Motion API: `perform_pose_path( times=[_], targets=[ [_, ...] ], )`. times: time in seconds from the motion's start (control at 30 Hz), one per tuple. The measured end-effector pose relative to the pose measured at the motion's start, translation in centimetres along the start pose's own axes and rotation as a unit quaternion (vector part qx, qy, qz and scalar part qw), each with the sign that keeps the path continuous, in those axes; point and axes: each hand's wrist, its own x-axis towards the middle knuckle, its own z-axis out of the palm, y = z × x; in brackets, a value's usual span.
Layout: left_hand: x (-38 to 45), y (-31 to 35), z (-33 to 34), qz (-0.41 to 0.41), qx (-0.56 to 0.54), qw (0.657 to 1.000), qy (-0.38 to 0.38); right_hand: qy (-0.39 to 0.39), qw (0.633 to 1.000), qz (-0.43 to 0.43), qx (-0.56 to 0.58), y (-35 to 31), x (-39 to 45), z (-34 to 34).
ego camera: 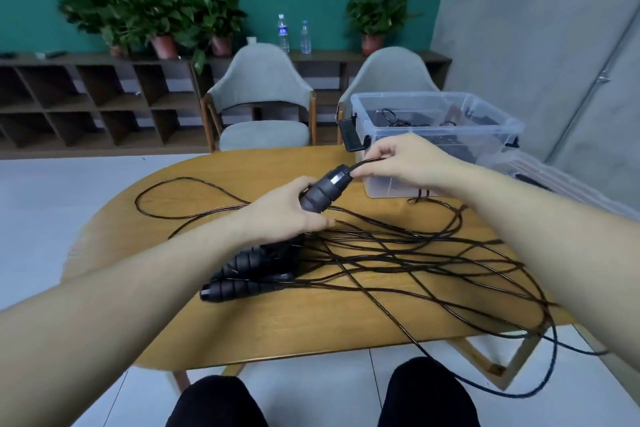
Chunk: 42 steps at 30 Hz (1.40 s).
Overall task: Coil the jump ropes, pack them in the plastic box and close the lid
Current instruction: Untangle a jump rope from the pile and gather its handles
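Observation:
My left hand grips a pair of black jump-rope handles held above the wooden table. My right hand pinches the black cord right where it leaves the handles' tip. Several loose black rope strands sprawl over the table and hang off its right edge. More black handles lie on the table below my left hand. The clear plastic box stands open at the table's far right with dark ropes inside.
The box's clear lid lies to the right of the box. Two grey chairs stand behind the table. A shelf with potted plants and water bottles runs along the green wall. My knees show at the bottom.

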Motion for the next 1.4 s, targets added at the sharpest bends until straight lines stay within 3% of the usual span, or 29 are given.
perform_pose_path(
  times=[0.2, 0.3, 0.43, 0.63, 0.73, 0.9, 1.03, 1.13, 1.27, 1.33, 1.4],
  targets=[
    [-2.3, 0.9, 1.6, -0.023, -0.084, 0.995, 0.037, 0.057, 0.998, 0.014, 0.032, -1.8, -2.6, -0.2],
    [-3.3, 1.4, 2.4, -0.044, -0.205, 0.978, -0.012, 0.068, 0.995, 0.021, 0.064, -2.4, -3.6, -0.3],
    [-4.3, 1.5, 3.5, -0.082, -0.277, 0.956, -0.049, 0.034, 0.995, 0.067, 0.067, -2.8, -5.0, -0.3],
    [-4.6, 3.9, 5.0, -0.132, -0.459, 0.878, 0.032, 0.040, 0.977, 0.081, 0.191, -3.9, -5.9, 2.0],
    [-4.1, 5.0, 5.1, -0.140, -0.520, 0.841, 0.056, 0.068, 0.995, 0.029, 0.071, -4.7, -6.5, 4.0],
    [-3.2, 5.0, 5.0, -0.133, -0.547, 0.821, 0.100, 0.081, 0.991, -0.059, -0.084, -5.5, -8.8, 6.9],
    [-2.4, 4.2, 4.9, -0.142, -0.566, 0.796, 0.162, 0.086, 0.972, -0.124, -0.181, -5.1, -9.7, 8.5],
    [-1.9, 3.6, 3.9, -0.156, -0.612, 0.751, 0.193, 0.079, 0.967, -0.158, -0.185, -4.9, -10.9, 9.4],
    [-2.4, 2.7, 1.4, -0.136, -0.701, 0.691, 0.111, 0.024, 0.987, -0.128, -0.090, -3.8, -11.2, 9.4],
    [-2.9, 1.9, 0.3, -0.128, -0.706, 0.694, 0.063, -0.015, 0.987, -0.109, -0.118, -2.5, -11.2, 9.0],
    [-3.4, 1.2, -0.5, -0.129, -0.679, 0.723, 0.009, -0.039, 0.990, -0.072, -0.118, -1.0, -10.7, 8.4]
  ],
)
